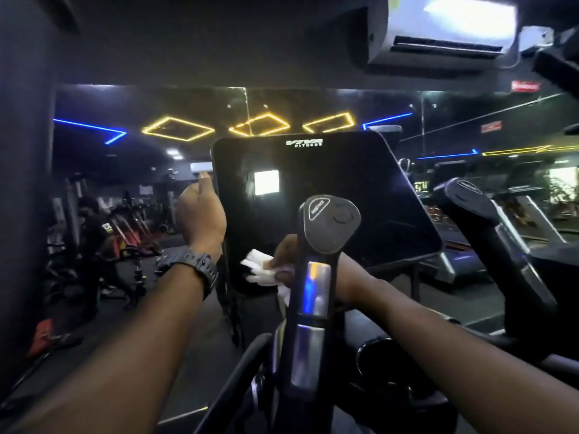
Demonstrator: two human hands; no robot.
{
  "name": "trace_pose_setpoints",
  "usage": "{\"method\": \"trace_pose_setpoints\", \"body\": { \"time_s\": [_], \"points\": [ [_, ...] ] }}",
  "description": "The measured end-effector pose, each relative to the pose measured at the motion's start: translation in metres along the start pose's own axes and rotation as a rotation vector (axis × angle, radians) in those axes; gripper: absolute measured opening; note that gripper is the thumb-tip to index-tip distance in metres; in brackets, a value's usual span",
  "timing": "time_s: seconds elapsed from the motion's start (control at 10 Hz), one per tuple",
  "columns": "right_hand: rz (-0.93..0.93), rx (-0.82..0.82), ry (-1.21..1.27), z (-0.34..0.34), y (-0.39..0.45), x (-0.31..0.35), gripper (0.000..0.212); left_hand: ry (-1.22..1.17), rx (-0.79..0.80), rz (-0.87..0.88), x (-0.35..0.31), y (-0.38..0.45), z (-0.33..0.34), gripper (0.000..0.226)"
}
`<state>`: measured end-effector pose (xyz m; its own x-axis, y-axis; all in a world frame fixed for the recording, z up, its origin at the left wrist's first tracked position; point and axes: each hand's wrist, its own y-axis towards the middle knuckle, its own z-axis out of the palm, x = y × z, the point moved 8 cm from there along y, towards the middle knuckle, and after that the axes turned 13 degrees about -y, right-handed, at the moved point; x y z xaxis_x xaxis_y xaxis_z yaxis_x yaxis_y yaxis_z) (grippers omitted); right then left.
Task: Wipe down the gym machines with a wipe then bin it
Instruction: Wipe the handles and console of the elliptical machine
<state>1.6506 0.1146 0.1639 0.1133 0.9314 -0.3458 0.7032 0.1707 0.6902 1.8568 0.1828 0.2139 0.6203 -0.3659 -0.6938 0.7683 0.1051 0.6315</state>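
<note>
A large black console screen (329,195) of a cardio machine faces me, tilted, with a white logo at its top. My left hand (200,214) grips the screen's left edge; a black watch sits on that wrist. My right hand (283,255) presses a crumpled white wipe (258,267) against the screen's lower left corner. The right hand is partly hidden behind the machine's upright handlebar (313,277), whose rounded black cap carries a button.
A second handlebar (488,227) rises at the right. A mirror wall behind reflects neon ceiling lights, exercise bikes (131,233) and a person at the left. A treadmill (454,258) stands at right. An air conditioner (445,29) hangs overhead.
</note>
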Motion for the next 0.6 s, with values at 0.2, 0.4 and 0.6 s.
{"method": "trace_pose_setpoints", "body": {
  "time_s": [0.2, 0.4, 0.6],
  "points": [
    [0.220, 0.210, 0.224, 0.272, 0.051, -0.216, 0.083, 0.018, 0.016, -0.024, -0.001, 0.023, 0.013, 0.048],
    [-0.001, -0.420, 0.000, 0.024, 0.099, -0.102, 0.013, 0.094, 0.090, 0.067, -0.006, 0.027, 0.018, 0.049],
    [0.073, -0.230, 0.064, 0.057, 0.117, -0.092, 0.018, 0.193, 0.067, 0.132, -0.019, 0.022, 0.024, 0.059]
  ]
}}
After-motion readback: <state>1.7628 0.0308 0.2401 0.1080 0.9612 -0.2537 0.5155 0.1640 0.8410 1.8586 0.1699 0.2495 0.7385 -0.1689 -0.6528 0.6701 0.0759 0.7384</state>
